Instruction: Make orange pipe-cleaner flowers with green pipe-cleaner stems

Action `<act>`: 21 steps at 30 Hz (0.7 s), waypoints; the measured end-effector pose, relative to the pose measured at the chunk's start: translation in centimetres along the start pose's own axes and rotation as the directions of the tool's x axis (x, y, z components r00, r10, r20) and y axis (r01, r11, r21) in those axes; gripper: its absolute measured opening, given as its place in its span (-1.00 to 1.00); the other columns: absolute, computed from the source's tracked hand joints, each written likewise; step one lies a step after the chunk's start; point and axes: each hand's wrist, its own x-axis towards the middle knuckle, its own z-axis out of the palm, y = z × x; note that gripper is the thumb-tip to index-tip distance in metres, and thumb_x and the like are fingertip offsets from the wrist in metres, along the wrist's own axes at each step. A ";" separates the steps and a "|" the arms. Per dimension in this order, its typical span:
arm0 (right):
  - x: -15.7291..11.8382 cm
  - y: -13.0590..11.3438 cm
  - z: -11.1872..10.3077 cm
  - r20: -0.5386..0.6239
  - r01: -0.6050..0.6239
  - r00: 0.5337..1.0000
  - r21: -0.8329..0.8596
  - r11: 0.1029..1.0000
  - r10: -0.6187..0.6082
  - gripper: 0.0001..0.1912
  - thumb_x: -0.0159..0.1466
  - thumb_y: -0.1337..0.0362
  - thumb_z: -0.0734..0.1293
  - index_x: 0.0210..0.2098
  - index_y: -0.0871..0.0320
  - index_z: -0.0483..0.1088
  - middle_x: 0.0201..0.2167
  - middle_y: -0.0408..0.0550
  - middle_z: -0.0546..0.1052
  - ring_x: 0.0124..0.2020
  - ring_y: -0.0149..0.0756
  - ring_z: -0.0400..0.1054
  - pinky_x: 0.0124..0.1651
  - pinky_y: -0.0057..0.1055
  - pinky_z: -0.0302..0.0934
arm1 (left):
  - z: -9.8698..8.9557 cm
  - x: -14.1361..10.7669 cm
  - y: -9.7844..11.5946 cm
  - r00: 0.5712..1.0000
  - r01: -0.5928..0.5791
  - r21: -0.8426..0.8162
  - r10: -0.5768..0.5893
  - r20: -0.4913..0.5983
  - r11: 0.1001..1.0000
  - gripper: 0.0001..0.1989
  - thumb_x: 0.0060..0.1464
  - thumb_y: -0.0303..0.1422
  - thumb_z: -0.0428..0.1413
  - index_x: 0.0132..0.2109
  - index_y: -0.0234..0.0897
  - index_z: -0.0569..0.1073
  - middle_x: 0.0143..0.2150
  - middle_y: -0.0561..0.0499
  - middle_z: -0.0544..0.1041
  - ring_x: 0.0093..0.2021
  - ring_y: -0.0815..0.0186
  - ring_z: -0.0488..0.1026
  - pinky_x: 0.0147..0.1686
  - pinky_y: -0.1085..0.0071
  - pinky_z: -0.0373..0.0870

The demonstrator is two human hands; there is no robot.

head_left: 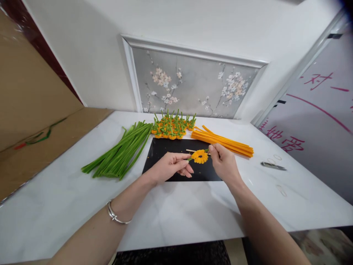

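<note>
Above a black mat (157, 151), an orange pipe-cleaner flower (203, 159) with looped petals is held between my two hands. A short green pipe cleaner (189, 159) runs out from it on both sides. My left hand (169, 167) pinches the left end between thumb and index finger, its other fingers loosely curled beneath. The right end is pinched in the fingertips of my right hand (224, 163). Behind the flower, a thin pale stick (190, 150) lies on the mat, partly hidden.
Green pipe cleaners (118, 154) lie in a bundle at left, orange pipe cleaners (220, 141) at right. Several finished orange flowers (172, 129) with upright green stems stand behind the mat. Metal snips (273, 166) and rubber bands (281, 190) lie at right. Cardboard (55, 136) borders the left.
</note>
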 end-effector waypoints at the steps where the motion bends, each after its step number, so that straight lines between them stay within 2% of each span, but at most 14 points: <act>1: 0.1 0.1 -0.1 -0.023 -0.007 1.000 -0.010 1.000 0.007 -0.65 0.31 0.12 0.14 -0.56 0.11 0.16 -0.64 -0.23 0.21 -0.58 -0.40 0.10 -0.47 -0.45 0.03 | 0.0 -0.1 0.0 1.000 0.010 0.000 -0.010 0.008 1.000 -0.57 0.14 -0.35 0.11 0.14 -0.40 0.36 -0.34 -0.09 0.61 -0.41 0.36 0.56 -0.35 0.44 0.42; 4: 0.2 0.3 -0.1 -0.052 -0.036 0.998 -0.008 0.999 0.035 -0.63 0.31 0.11 0.15 -0.58 0.10 0.13 -0.67 -0.25 0.16 -0.61 -0.41 0.05 -0.50 -0.45 -0.01 | -0.1 -0.3 0.0 0.997 0.040 -0.030 -0.038 0.062 0.999 -0.52 0.13 -0.29 0.14 0.17 -0.35 0.35 -0.26 -0.13 0.62 -0.33 0.31 0.58 -0.26 0.37 0.44; 6: 0.1 0.3 0.0 -0.001 -0.053 0.999 0.042 0.998 0.053 -0.64 0.32 0.09 0.14 -0.55 0.11 0.17 -0.66 -0.26 0.16 -0.62 -0.42 0.04 -0.52 -0.46 -0.03 | -0.2 -0.3 0.0 0.993 0.071 -0.078 -0.063 0.100 0.994 -0.50 0.15 -0.19 0.11 0.18 -0.30 0.33 -0.15 -0.17 0.61 -0.20 0.24 0.57 -0.11 0.29 0.42; 9: -0.1 0.1 0.5 0.117 -0.080 0.991 0.115 0.990 0.067 -0.65 0.32 0.06 0.13 -0.51 0.12 0.22 -0.66 -0.26 0.17 -0.62 -0.43 0.03 -0.55 -0.47 -0.04 | -0.5 -0.2 0.0 0.989 0.131 -0.175 -0.116 0.093 0.976 -0.43 0.18 -0.01 -0.03 0.20 -0.26 0.31 -0.06 -0.19 0.58 -0.04 0.18 0.52 0.07 0.21 0.30; 12: -0.5 -0.4 1.1 0.193 -0.074 0.980 0.129 0.989 0.048 -0.64 0.32 0.05 0.13 -0.53 0.12 0.20 -0.66 -0.26 0.18 -0.62 -0.43 0.06 -0.56 -0.48 -0.04 | -0.6 0.0 0.1 0.981 0.189 -0.318 -0.161 0.113 0.929 -0.40 0.16 0.08 -0.11 0.16 -0.24 0.32 -0.06 -0.17 0.57 -0.06 0.18 0.53 0.09 0.20 0.28; 15: -1.1 -1.0 1.6 0.212 -0.003 0.977 0.123 0.992 -0.024 -0.67 0.33 0.10 0.13 -0.49 0.12 0.24 -0.63 -0.22 0.27 -0.59 -0.42 0.15 -0.52 -0.49 0.03 | 0.0 0.0 0.2 0.967 0.234 -0.408 -0.169 0.188 0.883 -0.51 0.16 0.03 -0.04 0.00 -0.26 0.38 -0.13 -0.14 0.56 -0.19 0.22 0.56 -0.05 0.22 0.39; 17: -1.4 -1.3 1.8 0.214 0.044 0.975 0.099 0.994 -0.064 -0.71 0.33 0.13 0.14 -0.45 0.12 0.27 -0.60 -0.20 0.32 -0.58 -0.42 0.18 -0.51 -0.50 0.05 | 0.6 -0.1 0.2 0.975 0.205 -0.384 -0.154 0.161 0.900 -0.65 0.14 -0.07 0.06 -0.12 -0.28 0.39 -0.25 -0.08 0.53 -0.32 0.31 0.54 -0.23 0.35 0.44; 19: -1.6 -1.5 1.9 0.213 0.083 0.973 0.059 0.995 -0.094 -0.74 0.33 0.15 0.16 -0.44 0.12 0.28 -0.61 -0.22 0.32 -0.61 -0.43 0.16 -0.52 -0.50 0.02 | 1.0 -0.2 0.1 0.989 0.140 -0.328 -0.115 0.095 0.934 -0.71 0.12 -0.14 0.12 -0.26 -0.32 0.38 -0.35 0.00 0.47 -0.50 0.48 0.42 -0.47 0.54 0.34; 21: -1.6 -1.4 1.7 0.199 0.132 0.971 0.004 0.991 -0.130 -0.75 0.33 0.16 0.17 -0.44 0.11 0.29 -0.63 -0.24 0.29 -0.63 -0.44 0.13 -0.53 -0.50 0.00 | 1.0 -0.3 0.1 0.994 0.089 -0.263 -0.070 0.080 0.961 -0.70 0.13 -0.16 0.11 -0.34 -0.34 0.35 -0.42 0.06 0.39 -0.60 0.57 0.24 -0.61 0.62 0.14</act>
